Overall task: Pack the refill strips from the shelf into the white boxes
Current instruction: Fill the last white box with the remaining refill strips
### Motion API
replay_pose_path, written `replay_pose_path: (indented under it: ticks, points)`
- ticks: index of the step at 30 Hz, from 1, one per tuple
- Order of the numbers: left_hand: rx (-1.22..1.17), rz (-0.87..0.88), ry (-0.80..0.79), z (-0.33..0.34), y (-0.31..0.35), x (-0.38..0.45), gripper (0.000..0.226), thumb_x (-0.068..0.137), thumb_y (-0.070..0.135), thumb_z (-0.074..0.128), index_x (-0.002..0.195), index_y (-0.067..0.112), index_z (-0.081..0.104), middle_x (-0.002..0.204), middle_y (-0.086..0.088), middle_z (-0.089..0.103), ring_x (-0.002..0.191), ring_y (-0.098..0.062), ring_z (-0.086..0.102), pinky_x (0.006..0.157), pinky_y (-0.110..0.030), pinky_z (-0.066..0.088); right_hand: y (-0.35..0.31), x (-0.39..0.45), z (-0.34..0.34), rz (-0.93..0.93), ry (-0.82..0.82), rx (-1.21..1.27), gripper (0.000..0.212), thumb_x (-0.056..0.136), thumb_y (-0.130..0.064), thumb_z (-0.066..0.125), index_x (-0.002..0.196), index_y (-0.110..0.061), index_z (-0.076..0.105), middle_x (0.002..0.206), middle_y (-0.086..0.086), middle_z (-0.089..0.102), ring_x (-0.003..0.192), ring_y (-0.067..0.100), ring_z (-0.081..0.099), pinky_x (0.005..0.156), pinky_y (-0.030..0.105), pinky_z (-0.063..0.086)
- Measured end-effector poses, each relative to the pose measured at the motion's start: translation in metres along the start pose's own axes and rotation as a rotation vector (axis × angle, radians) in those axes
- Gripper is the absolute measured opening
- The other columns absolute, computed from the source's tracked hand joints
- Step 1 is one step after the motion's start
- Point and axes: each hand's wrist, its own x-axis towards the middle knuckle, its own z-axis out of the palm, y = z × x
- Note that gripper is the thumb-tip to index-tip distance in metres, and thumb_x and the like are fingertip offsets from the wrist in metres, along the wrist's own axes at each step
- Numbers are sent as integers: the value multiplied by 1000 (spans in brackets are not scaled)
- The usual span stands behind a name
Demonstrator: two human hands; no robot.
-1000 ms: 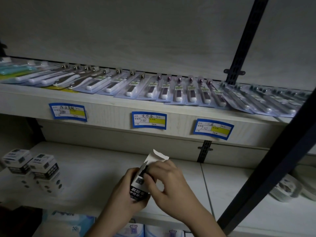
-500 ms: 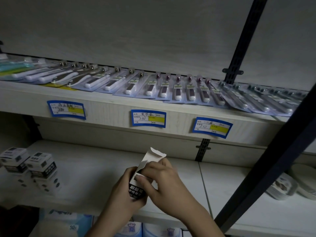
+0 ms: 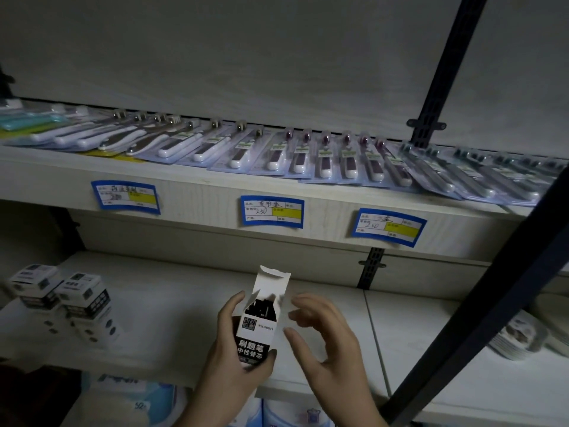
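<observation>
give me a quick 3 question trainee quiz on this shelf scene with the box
1. True or false: the top flap of the white box stands open.
2. Which hand holds the box? A) the left hand B) the right hand C) both
3. Fill in: the blue-bordered price labels on the upper shelf edge number ____.

Key:
1. True. The flap points up and dark contents show inside.
2. A. The left hand's fingers wrap the box's lower half; the right hand hovers beside it, fingers relaxed, touching nothing.
3. Three.
</observation>
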Motion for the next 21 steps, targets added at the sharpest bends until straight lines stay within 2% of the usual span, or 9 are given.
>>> replay_pose_path:
  ticks: [2,5,7,9,10,13,18,21]
  points:
    - [11,31,-10,1,4,-2,95,69,-5,77,123,55,29,96,8,66,88,-14,69,72,-25,57,-1,-1,-5,-20,3,-6,27,84,-10,70,106,-25,67,116,-15,63,106,11,63,82,25,53]
    - [30,100,-26,5,8,-3,90,67,-4,77,116,59,34,105,22,62,89,-12,69,76,-25,57,-5,0,-7,-48,-47,-7,15,87,-14,69,101,-20,71,114,-13,67,111,11,62,89,24,50]
    - [27,127,-3,7,11,-3,79,63,8,78,112,57,39,109,26,60,90,-7,68,76,-24,57,-6,0,-5,-72,-60,-34,14,89,-22,65,101,-20,72,113,-15,67,110,10,62,92,22,48]
    - [33,133,25,9,10,-2,70,58,23,76,107,58,41,108,24,61,86,-7,67,73,-27,58,-5,0,-3,-86,-61,-60,14,90,-24,63,99,-20,72,110,-17,68,109,10,62,92,21,47]
    - [47,135,36,9,8,-2,70,57,25,76,105,60,41,108,24,60,84,-7,66,72,-28,58,-4,1,-3,-81,-62,-65,13,91,-24,62,98,-20,73,108,-17,68,108,10,62,91,20,46]
    - [116,146,37,11,1,-1,71,58,22,75,105,63,40,105,24,58,80,-9,65,69,-30,57,-2,3,-4,-25,-78,-68,15,92,-27,60,93,-22,73,101,-19,69,105,9,62,89,19,46]
    - [127,168,41,19,3,-3,77,57,14,75,103,64,39,108,27,57,81,-6,64,68,-21,54,-3,13,-5,123,-105,-60,17,85,-36,62,80,-25,74,89,-18,70,97,6,64,85,25,49]
    - [110,157,46,19,3,-3,77,58,11,73,102,64,38,102,13,63,81,-7,65,68,-24,56,-6,21,-7,208,-156,-3,10,81,-31,69,76,-22,70,85,-11,71,91,10,66,85,32,52]
